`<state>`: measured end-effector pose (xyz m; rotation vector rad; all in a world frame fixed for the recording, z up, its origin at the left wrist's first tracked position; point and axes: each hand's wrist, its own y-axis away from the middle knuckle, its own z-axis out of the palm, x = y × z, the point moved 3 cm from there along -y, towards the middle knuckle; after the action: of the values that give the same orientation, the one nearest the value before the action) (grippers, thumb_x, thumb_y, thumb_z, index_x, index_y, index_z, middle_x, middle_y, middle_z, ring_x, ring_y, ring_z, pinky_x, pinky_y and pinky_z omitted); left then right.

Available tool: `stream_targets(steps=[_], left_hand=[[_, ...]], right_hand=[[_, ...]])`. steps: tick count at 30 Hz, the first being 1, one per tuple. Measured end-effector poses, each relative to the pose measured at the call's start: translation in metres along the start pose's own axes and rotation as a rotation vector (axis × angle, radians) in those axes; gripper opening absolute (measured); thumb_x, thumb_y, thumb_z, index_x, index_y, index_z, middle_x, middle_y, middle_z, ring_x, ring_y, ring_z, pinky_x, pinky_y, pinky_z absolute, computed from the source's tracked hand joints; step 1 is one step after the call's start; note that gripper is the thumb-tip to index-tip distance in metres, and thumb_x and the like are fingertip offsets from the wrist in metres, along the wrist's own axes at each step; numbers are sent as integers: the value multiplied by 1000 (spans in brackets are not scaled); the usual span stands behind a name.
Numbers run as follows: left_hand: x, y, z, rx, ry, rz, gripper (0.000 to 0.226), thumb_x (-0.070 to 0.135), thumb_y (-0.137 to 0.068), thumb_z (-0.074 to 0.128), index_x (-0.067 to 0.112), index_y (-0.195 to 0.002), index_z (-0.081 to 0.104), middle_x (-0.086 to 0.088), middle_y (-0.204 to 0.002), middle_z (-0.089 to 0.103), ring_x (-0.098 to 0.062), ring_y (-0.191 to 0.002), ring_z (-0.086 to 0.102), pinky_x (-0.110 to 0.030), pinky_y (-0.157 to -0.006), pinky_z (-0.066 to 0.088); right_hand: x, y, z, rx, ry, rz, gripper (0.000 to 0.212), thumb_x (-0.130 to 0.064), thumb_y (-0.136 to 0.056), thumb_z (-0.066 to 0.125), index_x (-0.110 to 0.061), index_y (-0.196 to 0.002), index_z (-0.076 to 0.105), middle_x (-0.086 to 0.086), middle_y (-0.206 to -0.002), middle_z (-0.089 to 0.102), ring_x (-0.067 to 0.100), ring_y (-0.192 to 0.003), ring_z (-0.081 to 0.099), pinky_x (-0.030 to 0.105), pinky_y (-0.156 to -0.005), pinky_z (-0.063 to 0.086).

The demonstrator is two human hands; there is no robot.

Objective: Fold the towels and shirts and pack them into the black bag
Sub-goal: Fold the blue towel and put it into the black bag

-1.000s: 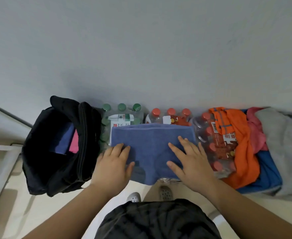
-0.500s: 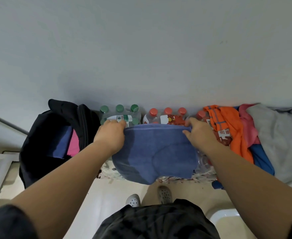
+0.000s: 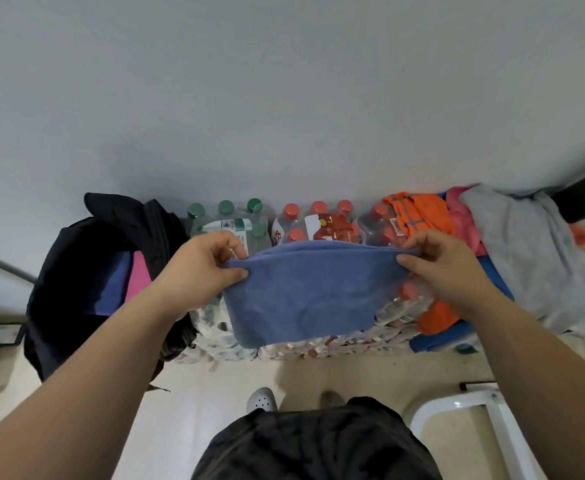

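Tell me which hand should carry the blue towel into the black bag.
Left. The left hand pinches the blue towel beside the open black bag; the right hand, on the far corner, would have to cross.

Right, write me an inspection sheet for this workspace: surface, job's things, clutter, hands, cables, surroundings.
Surface: shrink-wrapped bottle packs along the wall, on a pale floor.
Job's things: blue towel held up over the packs, lower edge hanging; black bag open at left, with a blue and a pink item inside; clothes pile at right, orange, pink, grey, blue.
Clutter: nothing seen.
Hands: left hand pinches the towel's upper left corner; right hand pinches the upper right.
Cables: nothing seen.
Surroundings: plain wall; white frame at lower right.
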<state>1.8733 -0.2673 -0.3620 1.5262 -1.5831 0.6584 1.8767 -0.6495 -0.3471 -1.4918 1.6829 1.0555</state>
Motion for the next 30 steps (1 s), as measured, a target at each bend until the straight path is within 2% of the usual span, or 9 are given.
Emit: stream_targets(steps=[3,8,11,16,19,21,25,28,30], left_hand=[[0,16,1,1,36,-24,26,-10,-75,70,13,-69,58,-5,-61,57,-13,-56,45,-32,-60,41],[20,38,13,-7,24,-2,27,-13,-75,71,13,-72,67,-11,-71,67,-14,-64,57,-33,-67,49],[33,49,24,50,57,-15,27,-8,-75,78,18,-73,74,-3,-71,71,-13,-66,61,-25,-65,51],[50,67,37,151,9,-32,20,5,-69,88,19,-67,74,-7,-66,71,-30,-63,64,-35,-66,52],[63,79,43,227,-33,-4,21,8,-68,90,19,-67,72,-5,-63,68,-25,-58,60,-28,-60,50],[69,85,46,276,-51,10,22,6,-70,88,18,-68,69,-4,-64,67,-28,-58,59,-30,-60,50],[70,94,52,263,-23,-11,27,-1,-73,84,19,-79,67,-5,-74,68,-29,-69,64,-38,-71,55],[64,99,55,203,-274,-88,31,12,-75,86,25,-100,74,-1,-78,69,-22,-73,66,-34,-72,55],[63,102,54,228,-395,-143,11,17,-75,85,17,-82,76,-2,-71,68,-24,-72,65,-37,-68,53]], right_hand=[[4,17,-13,-35,-70,-28,13,1,-86,72,-12,-87,68,16,-86,65,17,-79,59,29,-70,52],[17,33,-30,-83,-146,-32,11,-1,-89,69,-11,-91,69,1,-81,69,10,-76,62,25,-66,53],[29,39,-46,-111,-176,-38,16,-2,-91,67,-18,-94,69,1,-89,71,11,-83,64,28,-71,52],[42,46,-73,-129,-157,-89,15,-5,-89,71,-18,-94,73,12,-95,72,22,-91,66,35,-81,55],[45,48,-84,-151,-181,-84,12,-2,-86,72,-13,-91,73,2,-84,74,14,-83,68,25,-75,56],[46,49,-88,-176,-169,-67,11,-1,-86,72,-11,-90,72,-1,-80,74,11,-80,68,23,-72,54],[46,51,-91,-230,-16,-47,16,-5,-86,75,-16,-97,74,-3,-91,73,6,-84,68,19,-74,53],[39,53,-84,-325,311,-107,15,-16,-87,76,-27,-97,75,-13,-93,71,0,-87,65,19,-76,49],[33,52,-74,-364,420,-132,12,-19,-88,75,-29,-85,72,-12,-87,70,3,-82,66,22,-70,47]])
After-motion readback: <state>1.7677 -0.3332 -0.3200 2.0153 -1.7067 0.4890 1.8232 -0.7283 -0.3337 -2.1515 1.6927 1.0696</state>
